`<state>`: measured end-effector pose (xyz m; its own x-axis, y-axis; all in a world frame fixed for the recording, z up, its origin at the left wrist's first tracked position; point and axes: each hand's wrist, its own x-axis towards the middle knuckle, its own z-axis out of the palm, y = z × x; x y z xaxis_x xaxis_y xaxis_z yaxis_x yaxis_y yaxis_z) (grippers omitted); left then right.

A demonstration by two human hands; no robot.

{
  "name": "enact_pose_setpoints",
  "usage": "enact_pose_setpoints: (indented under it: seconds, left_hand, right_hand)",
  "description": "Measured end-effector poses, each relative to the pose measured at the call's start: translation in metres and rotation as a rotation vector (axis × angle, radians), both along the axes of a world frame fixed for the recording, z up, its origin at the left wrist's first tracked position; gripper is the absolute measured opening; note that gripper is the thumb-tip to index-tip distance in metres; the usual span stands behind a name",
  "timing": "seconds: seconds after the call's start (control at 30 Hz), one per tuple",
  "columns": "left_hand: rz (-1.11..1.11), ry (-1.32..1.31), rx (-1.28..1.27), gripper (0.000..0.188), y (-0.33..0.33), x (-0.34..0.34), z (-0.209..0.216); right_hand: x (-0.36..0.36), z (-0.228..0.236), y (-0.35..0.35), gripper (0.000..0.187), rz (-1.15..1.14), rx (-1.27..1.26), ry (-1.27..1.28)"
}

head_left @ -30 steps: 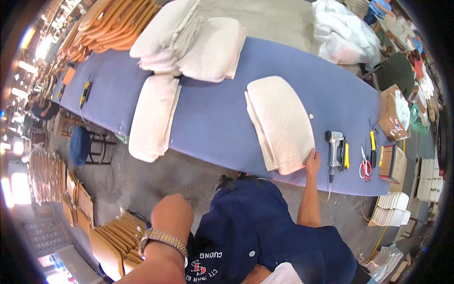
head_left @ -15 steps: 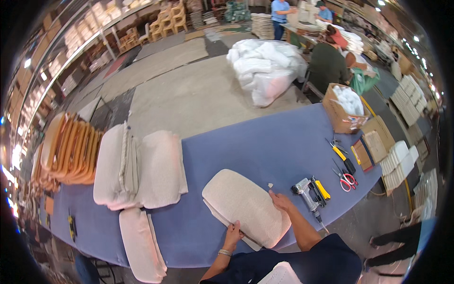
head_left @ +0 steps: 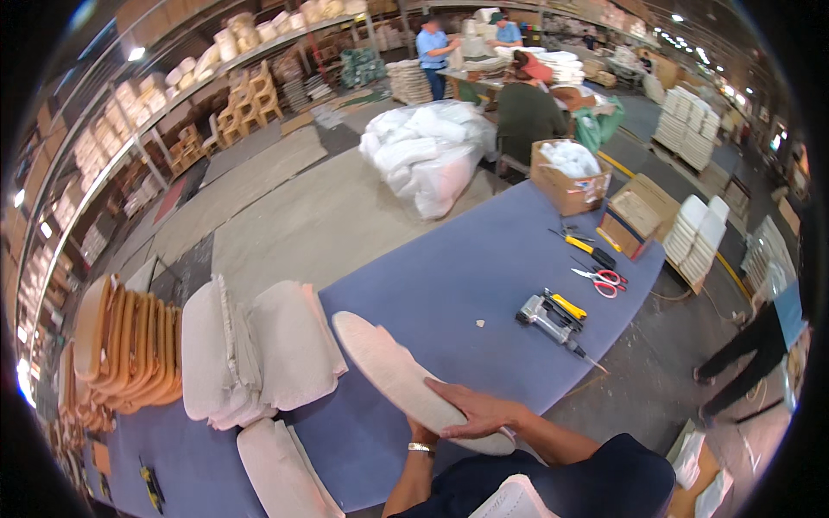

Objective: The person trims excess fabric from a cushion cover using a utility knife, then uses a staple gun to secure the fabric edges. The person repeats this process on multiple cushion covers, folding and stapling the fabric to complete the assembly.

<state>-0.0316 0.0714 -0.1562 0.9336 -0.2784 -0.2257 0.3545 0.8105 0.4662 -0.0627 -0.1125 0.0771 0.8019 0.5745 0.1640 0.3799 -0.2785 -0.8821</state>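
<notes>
Cream and soft-faced, the pad (head_left: 393, 369) tilts at six o'clock over the table (head_left: 414, 289); I judge it light, best gripped by its long edges. My right hand (head_left: 473, 409), half curled, clasps it; my left hand (head_left: 421, 432) is partly hidden, grip unclear.

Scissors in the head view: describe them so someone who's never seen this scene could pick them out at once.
Start with the blue-topped table and go to its right end, near the cardboard box of white stuffing. The scissors lie between a yellow-and-black tool and a silver gun-shaped tool. Only they have red looped handles.
</notes>
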Motion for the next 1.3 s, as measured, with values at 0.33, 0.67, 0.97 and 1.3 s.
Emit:
enact_pose_setpoints:
  seconds: [0.33, 0.67, 0.97, 1.3]
  left_hand:
    - [-0.308, 0.05, 0.102, 0.076, 0.025, -0.047, 0.1]
    - [-0.699, -0.48, -0.08, 0.075, -0.008, -0.089, 0.308]
    - [-1.078, -0.386, 0.487, 0.071, -0.159, -0.205, 0.244]
    - [-1.551, -0.536, 0.59, 0.048, -0.355, -0.441, 0.118]
  right_hand:
    - [-0.174, -0.044, 0.015, 0.077, -1.041, 0.024, 0.516]
    - [-0.354, -0.082, 0.042, 0.073, -1.637, 0.903, 0.478]
    - [-0.586, -0.114, -0.001, 0.053, -2.339, 0.89, 0.343]
    - [-0.783, -0.162, 0.059, 0.045, -2.741, 1.431, 0.024]
